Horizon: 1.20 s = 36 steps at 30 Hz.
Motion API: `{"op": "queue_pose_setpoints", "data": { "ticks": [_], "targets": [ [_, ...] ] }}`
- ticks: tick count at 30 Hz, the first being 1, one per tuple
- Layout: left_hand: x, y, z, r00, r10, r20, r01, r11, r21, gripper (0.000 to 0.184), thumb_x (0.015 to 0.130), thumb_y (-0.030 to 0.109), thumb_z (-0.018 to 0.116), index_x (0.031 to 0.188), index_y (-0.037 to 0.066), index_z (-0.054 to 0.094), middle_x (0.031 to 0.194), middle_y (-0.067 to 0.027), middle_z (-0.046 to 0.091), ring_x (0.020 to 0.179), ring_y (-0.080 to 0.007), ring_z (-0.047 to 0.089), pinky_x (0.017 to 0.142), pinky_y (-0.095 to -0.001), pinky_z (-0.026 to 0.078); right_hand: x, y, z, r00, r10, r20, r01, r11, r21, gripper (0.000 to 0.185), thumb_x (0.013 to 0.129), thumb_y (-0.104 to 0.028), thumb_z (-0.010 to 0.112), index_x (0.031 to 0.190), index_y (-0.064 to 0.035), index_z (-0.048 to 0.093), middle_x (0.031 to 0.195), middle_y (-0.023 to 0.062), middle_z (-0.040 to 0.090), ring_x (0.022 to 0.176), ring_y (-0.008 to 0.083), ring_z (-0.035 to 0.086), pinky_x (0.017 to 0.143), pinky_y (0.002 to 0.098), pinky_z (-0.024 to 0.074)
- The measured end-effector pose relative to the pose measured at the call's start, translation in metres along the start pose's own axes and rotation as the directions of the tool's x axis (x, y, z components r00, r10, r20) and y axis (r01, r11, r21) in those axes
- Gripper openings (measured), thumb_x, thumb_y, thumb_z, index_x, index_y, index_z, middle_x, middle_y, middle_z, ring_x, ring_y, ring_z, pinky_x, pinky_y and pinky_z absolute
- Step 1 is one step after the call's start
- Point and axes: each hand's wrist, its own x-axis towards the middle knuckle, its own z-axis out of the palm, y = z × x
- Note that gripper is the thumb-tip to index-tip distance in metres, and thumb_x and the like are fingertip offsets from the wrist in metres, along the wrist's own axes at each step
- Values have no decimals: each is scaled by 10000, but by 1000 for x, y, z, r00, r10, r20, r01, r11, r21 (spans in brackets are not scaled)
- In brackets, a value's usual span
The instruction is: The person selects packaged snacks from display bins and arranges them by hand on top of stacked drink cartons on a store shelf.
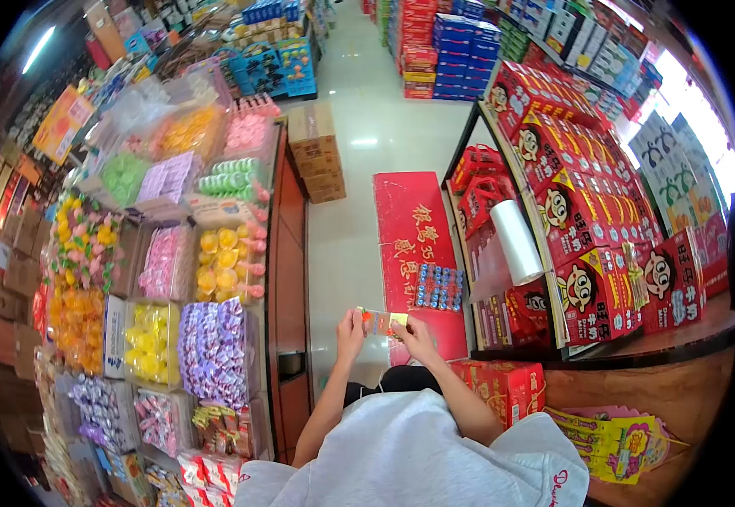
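In the head view, my left hand [349,335] pinches one end of a small flat packet [382,324] with clear, orange-red and yellow parts. The other end, by the yellow patch, is gripped between the thumb and fingers of my right hand [419,339]. Its print is too small to read. Both hands are held in front of my body, above the floor. Just beyond my right hand, a shrink-wrapped pack of small blue-and-red cans or bottles [439,287] rests on a red printed mat or board [403,220].
Bins of wrapped sweets [213,346] fill the counter on my left. Cardboard boxes [316,152] stand at its far end. To my right, a shelf bears red milk cartons [587,287] and a white plastic roll [516,242]. A red box [502,390] sits beside my right arm.
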Motion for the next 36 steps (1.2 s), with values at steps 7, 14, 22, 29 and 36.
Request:
{"op": "queue_pose_setpoints", "data": {
  "ticks": [7, 14, 22, 29, 36],
  "targets": [
    [10, -4, 61, 963, -100, 250, 69, 989, 128, 339, 998, 296, 414, 809, 39, 528, 685, 22, 513, 628, -40, 460, 563, -215, 398, 1, 3, -74, 994, 82, -66, -61, 962, 265, 218, 935, -223, 559, 1049, -47, 617, 803, -18, 588, 679, 41, 513, 599, 214, 434],
    [28, 14, 139, 904, -197, 379, 227, 973, -35, 315, 1005, 301, 398, 927, 48, 570, 855, 28, 564, 722, -43, 496, 641, -195, 420, 8, 18, -142, 991, 95, -92, -67, 958, 278, 241, 945, -263, 545, 1022, -46, 616, 800, -32, 573, 678, 35, 503, 590, 205, 418],
    [48, 4, 199, 810, -220, 543, 385, 899, -210, 345, 999, 360, 373, 913, 68, 534, 760, 20, 512, 615, -69, 402, 554, -239, 312, 18, 13, -216, 995, 42, -86, -7, 930, 368, 252, 942, -262, 549, 1020, -35, 628, 823, -52, 580, 705, 30, 498, 614, 212, 416],
    [25, 31, 224, 858, -295, 421, 397, 900, -178, 358, 985, 364, 417, 1000, 38, 564, 918, -31, 610, 795, -111, 566, 703, -276, 436, 2, 4, -226, 995, -4, -97, 38, 939, 343, 270, 951, -224, 538, 1085, -3, 616, 918, -26, 614, 801, 37, 533, 700, 226, 443],
    [23, 35, 220, 786, -320, 530, 414, 908, -67, 363, 983, 375, 429, 1017, 41, 565, 876, -11, 572, 743, -86, 512, 663, -260, 399, -15, 14, -216, 982, 46, -184, 43, 890, 453, 257, 951, -240, 535, 1019, -15, 639, 878, -23, 617, 780, 51, 532, 693, 237, 439]
  ]
}}
